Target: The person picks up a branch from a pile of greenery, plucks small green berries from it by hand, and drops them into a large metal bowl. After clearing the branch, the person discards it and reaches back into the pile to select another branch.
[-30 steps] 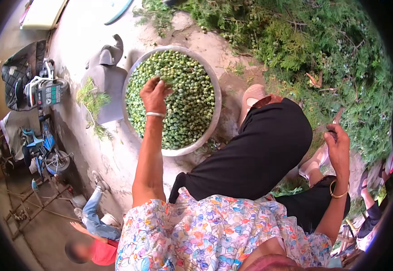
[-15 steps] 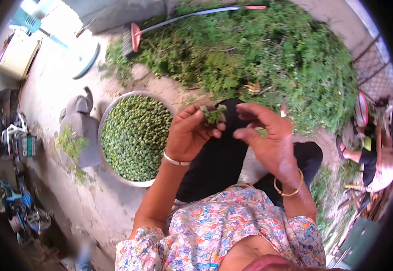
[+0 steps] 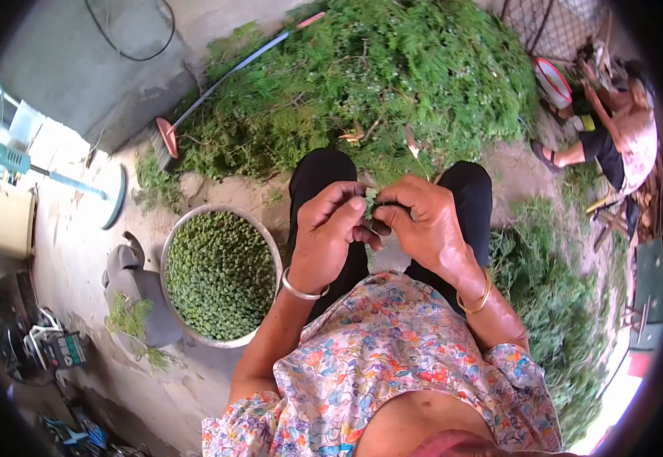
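In front of my lap, my left hand (image 3: 330,232) pinches a small green sprig (image 3: 370,199) between thumb and fingers. My right hand (image 3: 427,228) is close against it, thumb and forefinger closed on the same sprig from the other side. Fingers cover much of the sprig. Left of my left forearm stands a round metal basin (image 3: 226,343), filled with small round green pods or fruits (image 3: 221,278).
A large heap of cut green branches (image 3: 392,84) lies ahead, with a broom (image 3: 165,137) at its left edge. Left are a grey can-like object (image 3: 145,305) and a fan stand (image 3: 110,194). Another person (image 3: 613,137) sits at right, near more branches (image 3: 545,282).
My hands have come together; the right hand, apart and open before, now closes at the sprig. The view has shifted, showing more of the person at right.
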Demonstrator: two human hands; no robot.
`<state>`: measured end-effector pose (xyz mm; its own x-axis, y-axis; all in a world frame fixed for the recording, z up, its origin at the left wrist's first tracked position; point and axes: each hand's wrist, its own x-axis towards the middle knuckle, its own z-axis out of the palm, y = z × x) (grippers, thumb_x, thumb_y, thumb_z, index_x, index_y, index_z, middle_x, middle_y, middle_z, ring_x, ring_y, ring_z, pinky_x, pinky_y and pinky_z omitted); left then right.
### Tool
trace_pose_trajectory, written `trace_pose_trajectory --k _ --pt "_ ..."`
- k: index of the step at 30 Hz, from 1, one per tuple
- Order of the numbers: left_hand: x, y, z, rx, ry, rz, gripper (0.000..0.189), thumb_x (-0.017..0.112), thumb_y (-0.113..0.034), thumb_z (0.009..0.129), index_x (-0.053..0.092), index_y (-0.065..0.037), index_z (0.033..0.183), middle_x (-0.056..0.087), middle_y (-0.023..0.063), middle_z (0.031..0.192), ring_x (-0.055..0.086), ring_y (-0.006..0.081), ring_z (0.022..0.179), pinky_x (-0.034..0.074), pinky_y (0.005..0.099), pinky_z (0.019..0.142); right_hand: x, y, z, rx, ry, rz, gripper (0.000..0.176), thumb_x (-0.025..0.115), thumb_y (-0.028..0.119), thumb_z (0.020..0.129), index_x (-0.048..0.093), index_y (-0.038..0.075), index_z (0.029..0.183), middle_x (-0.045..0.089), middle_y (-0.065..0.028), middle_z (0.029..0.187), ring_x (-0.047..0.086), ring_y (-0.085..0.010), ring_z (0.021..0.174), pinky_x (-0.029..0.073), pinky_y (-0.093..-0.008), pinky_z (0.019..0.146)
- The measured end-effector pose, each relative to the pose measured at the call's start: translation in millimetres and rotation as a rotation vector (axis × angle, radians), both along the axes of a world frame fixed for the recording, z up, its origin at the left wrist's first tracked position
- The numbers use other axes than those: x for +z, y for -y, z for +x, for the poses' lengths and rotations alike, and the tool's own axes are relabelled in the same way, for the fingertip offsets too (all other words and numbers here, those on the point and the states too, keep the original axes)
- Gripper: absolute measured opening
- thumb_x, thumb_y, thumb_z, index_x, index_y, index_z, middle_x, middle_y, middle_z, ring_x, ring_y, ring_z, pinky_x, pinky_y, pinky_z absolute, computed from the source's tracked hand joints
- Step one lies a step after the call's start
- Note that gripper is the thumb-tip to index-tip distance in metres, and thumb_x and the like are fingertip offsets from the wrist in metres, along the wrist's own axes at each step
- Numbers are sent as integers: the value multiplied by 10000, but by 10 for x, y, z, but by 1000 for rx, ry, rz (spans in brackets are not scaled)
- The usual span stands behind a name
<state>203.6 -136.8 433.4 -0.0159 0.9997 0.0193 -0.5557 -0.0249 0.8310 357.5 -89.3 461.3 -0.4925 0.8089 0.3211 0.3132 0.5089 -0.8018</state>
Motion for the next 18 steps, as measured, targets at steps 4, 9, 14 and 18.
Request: trace_pose_trajectory --k 4,9,14,18 --pt "46 -7 180 -12 -117 -58 139 558 -78 874 547 44 938 605 94 767 591 148 550 472 250 435 -106 44 155 -30 -70 130 86 610 -22 728 621 -24 813 596 -127 744 597 -254 654 459 -333 560" --pt "32 10 255 -38 -75 -105 101 603 -65 850 582 24 891 587 56 645 497 88 456 366 193 381 -20 142 323 -78 -86 -52 49 605 -17 735 620 -24 782 599 -90 673 571 -147 587 435 -270 532" --pt "-180 -21 236 -143 364 -195 129 561 -112 886 569 16 903 590 119 702 509 111 485 368 199 366 -116 118 443 -11 -386 -478 86 598 -13 723 631 -38 798 642 -64 728 534 -89 608 398 -221 538" --pt "-265 27 140 -198 429 -123 137 542 -97 873 550 32 918 590 180 786 571 165 586 426 222 384 -227 91 468 63 -755 -707 135 574 22 737 603 -60 841 627 -128 761 564 -164 647 436 -269 585"
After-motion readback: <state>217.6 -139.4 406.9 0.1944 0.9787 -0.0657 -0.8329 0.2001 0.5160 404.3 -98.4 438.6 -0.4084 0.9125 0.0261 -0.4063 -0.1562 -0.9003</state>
